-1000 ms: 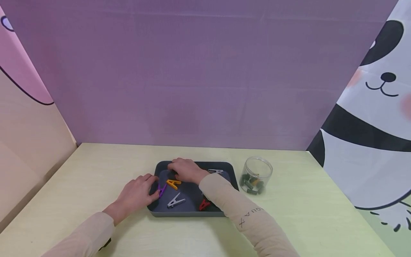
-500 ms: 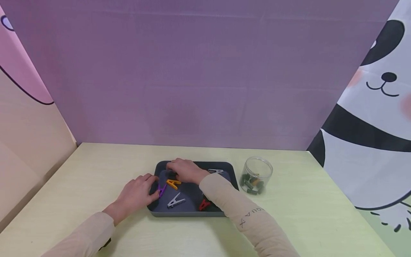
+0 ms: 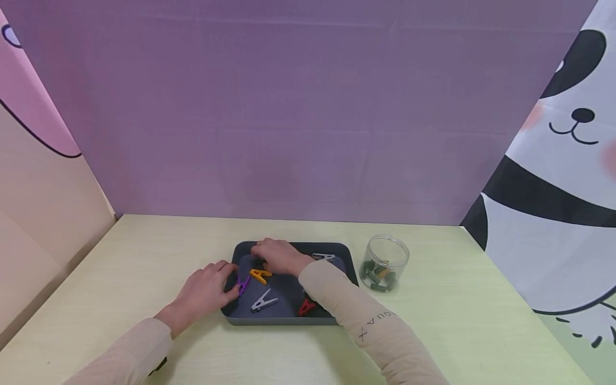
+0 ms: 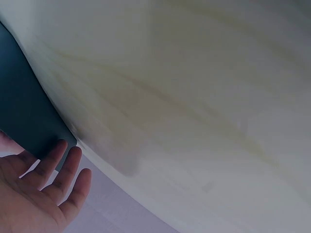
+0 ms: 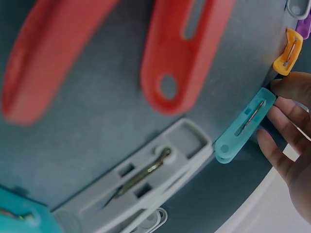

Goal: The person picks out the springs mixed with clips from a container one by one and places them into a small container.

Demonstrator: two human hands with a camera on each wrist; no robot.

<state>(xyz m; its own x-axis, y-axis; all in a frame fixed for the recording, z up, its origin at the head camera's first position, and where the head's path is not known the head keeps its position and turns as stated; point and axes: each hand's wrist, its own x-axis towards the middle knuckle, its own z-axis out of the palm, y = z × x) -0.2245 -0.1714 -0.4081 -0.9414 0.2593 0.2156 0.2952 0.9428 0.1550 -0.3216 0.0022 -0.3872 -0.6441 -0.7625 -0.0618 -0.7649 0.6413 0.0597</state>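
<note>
In the head view a dark grey tray (image 3: 289, 321) holds several plastic clothespins. My left hand (image 3: 204, 289) rests at the tray's left edge, fingers and thumb on the rim; in the left wrist view its spread fingers (image 4: 70, 170) lie along the outer wall. A purple clothespin (image 3: 243, 285) lies just inside that edge, beside an orange clothespin (image 3: 260, 275). My right hand (image 3: 280, 255) reaches over the tray's back left part. The right wrist view shows its thumb and fingers pinching one end of a teal clothespin (image 5: 245, 125), which the hand hides in the head view.
In the tray also lie a grey clothespin (image 3: 264, 301), a red clothespin (image 3: 306, 306) partly under the right sleeve, and a pale clothespin (image 3: 323, 256) at the back. A clear jar (image 3: 385, 262) with small dark and orange pieces stands right of the tray. A purple backdrop (image 3: 308, 117) rises behind.
My right hand shifts very slightly left and then back over the tray's rear. My left hand, the tray and the visible clothespins stay where they were.
</note>
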